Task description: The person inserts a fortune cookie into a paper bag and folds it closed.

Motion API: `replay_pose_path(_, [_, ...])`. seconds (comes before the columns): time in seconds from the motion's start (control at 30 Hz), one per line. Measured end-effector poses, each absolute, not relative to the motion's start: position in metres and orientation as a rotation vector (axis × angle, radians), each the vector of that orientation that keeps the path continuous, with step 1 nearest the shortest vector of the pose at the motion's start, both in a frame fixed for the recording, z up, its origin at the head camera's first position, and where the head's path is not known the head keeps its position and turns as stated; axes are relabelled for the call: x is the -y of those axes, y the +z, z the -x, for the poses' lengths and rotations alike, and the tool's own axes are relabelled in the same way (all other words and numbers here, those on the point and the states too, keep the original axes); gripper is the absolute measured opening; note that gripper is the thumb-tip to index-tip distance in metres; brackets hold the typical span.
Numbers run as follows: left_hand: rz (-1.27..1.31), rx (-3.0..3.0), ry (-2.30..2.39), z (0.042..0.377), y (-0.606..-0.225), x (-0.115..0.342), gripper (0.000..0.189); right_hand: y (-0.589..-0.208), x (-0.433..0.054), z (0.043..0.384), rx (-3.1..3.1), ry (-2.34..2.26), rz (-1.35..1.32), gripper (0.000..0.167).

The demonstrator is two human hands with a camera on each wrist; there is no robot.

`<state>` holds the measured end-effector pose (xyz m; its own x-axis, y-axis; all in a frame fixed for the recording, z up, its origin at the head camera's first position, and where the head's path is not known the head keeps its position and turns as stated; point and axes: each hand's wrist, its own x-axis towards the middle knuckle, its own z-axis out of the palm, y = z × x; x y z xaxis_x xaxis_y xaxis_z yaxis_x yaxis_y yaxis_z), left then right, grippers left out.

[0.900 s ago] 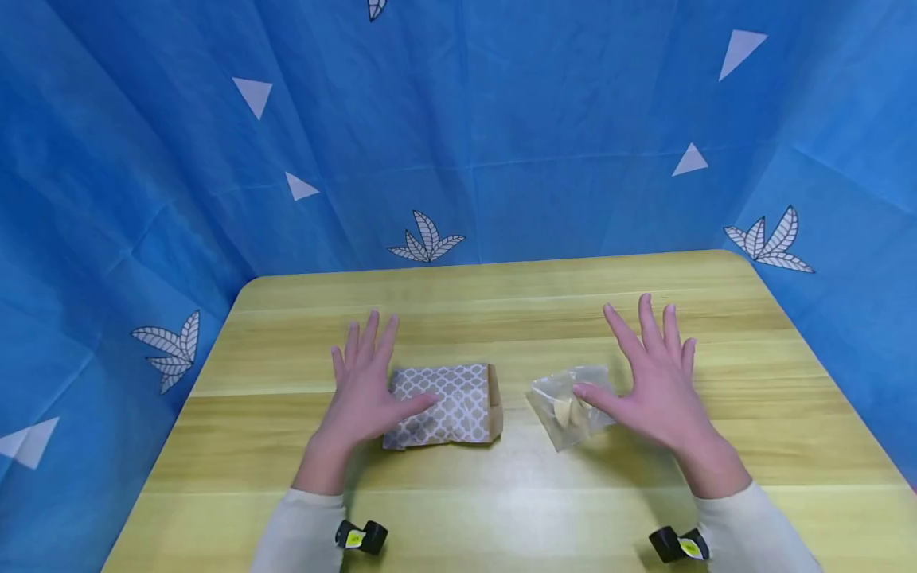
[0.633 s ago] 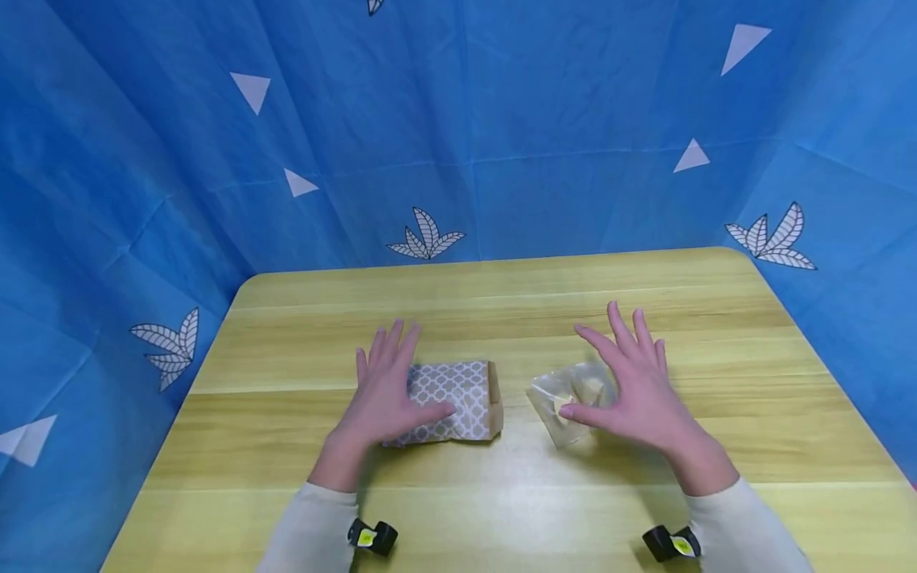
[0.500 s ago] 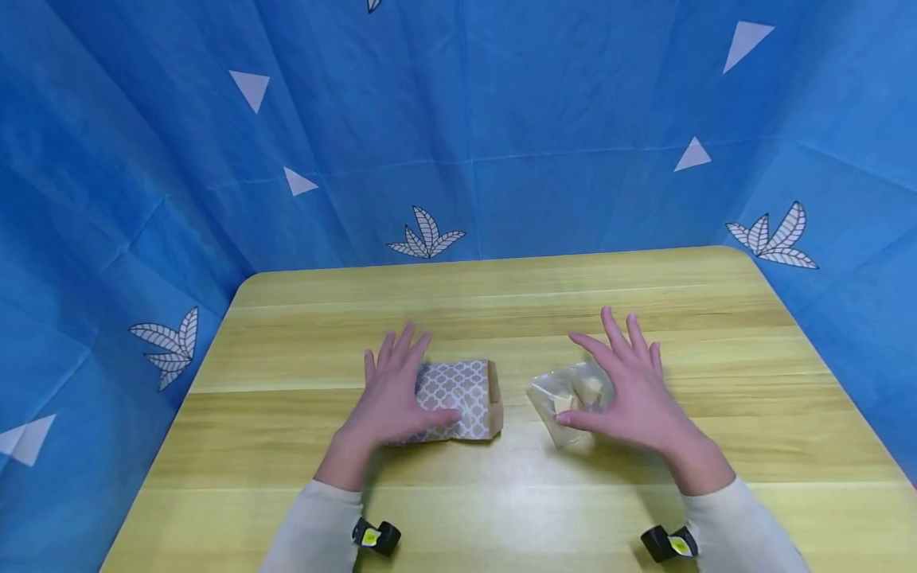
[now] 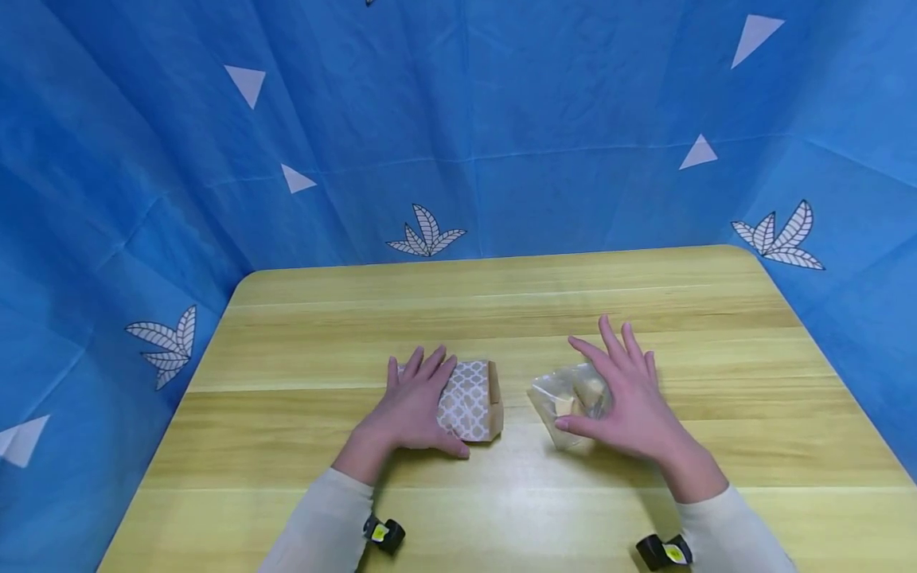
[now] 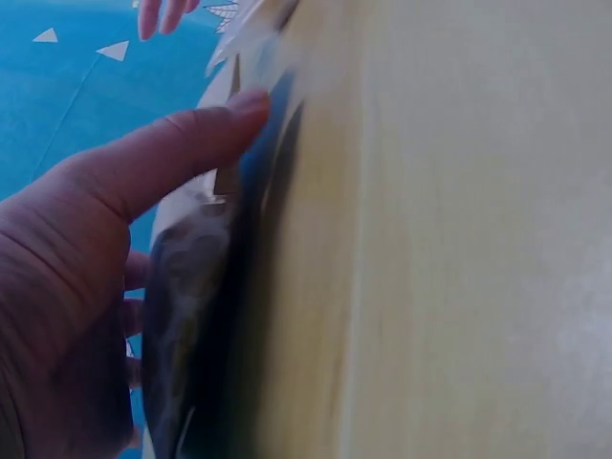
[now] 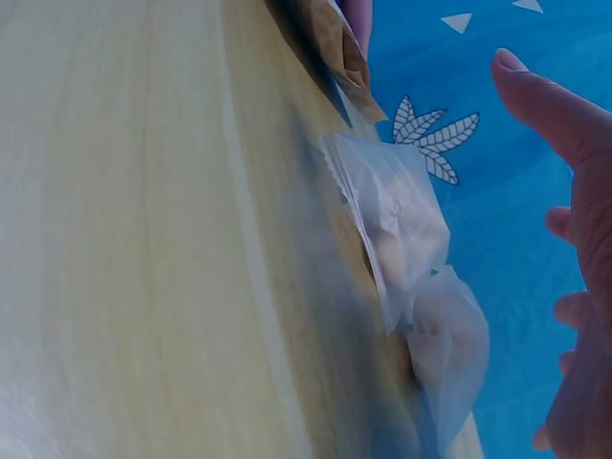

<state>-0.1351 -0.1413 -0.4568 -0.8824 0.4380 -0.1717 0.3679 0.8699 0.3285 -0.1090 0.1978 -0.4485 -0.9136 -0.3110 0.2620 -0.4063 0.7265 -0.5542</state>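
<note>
A paper bag (image 4: pixel 467 402) with a grey-and-white lattice print lies flat on the table, its brown end facing right. My left hand (image 4: pixel 419 406) spans the bag's left part, fingertips at its far edge and thumb by its near edge. In the left wrist view the thumb (image 5: pixel 191 143) is stretched out beside the bag (image 5: pixel 191 277). To the right lies a translucent plastic bag (image 4: pixel 573 398) with pale pieces inside. My right hand (image 4: pixel 630 406) is spread over its right side, thumb overlapping it. The right wrist view shows this bag (image 6: pixel 397 220) apart from the thumb (image 6: pixel 550 105).
The wooden table (image 4: pixel 501 302) has rounded far corners. Blue cloth (image 4: pixel 544 103) with white triangles and leaf prints hangs behind and along both sides. Small black wrist cameras (image 4: pixel 384 535) sit by both sleeves.
My left hand has moved right and down onto the printed paper bag. The right hand has shifted left and lower over the plastic bag. Both bags stay where they were.
</note>
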Motion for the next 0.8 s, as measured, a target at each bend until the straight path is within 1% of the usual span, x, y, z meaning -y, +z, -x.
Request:
replay_pose_path(0.57, [-0.674,-2.812,0.437,0.135,-0.460,0.136,0.132,-0.454,-0.172,0.111,2.734,0.940,-0.679,0.096])
replay_pose_path(0.7, [-0.690,-2.834,0.448,0.134,-0.460,0.134,0.130,-0.455,-0.164,0.112,2.729,0.928,-0.706,0.088])
replay_pose_path(0.8, [-0.694,-2.853,0.455,0.133,-0.461,0.132,0.129,-0.454,-0.158,0.114,2.719,0.905,-0.736,0.078])
